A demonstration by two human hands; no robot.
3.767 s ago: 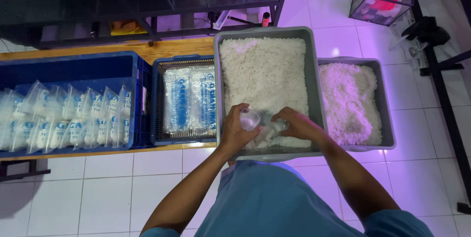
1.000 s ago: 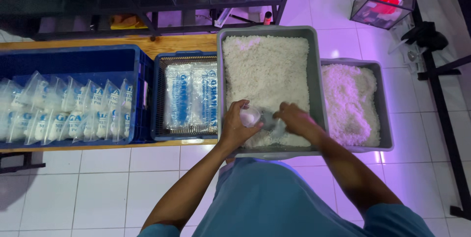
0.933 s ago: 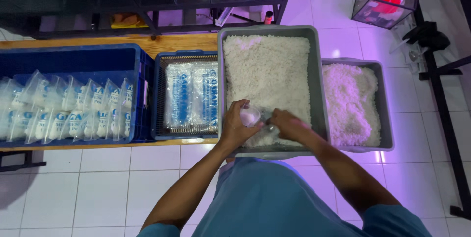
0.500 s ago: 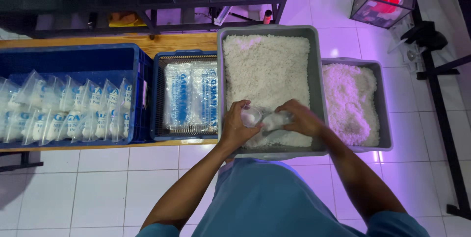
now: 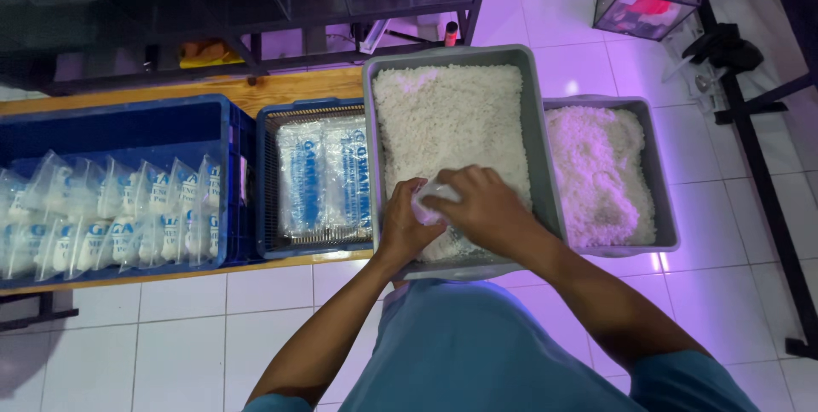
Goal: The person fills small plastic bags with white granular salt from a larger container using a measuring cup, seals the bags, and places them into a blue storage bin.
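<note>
Fingers of both hands curl shut around a small clear plastic bag (image 5: 429, 201) at the centre of the frame, the left hand (image 5: 404, 226) gripping from below and the right hand (image 5: 483, 206) folded over it — both forearms reaching up from the lower edge. They work above the near end of a large grey tub (image 5: 539, 148) heaped with white grains, beside a smaller grey tub (image 5: 667, 199) holding the same — while at left a blue basket (image 5: 266, 207) holds flat printed bags and a blue crate (image 5: 119, 118) holds filled packets standing in rows.
</note>
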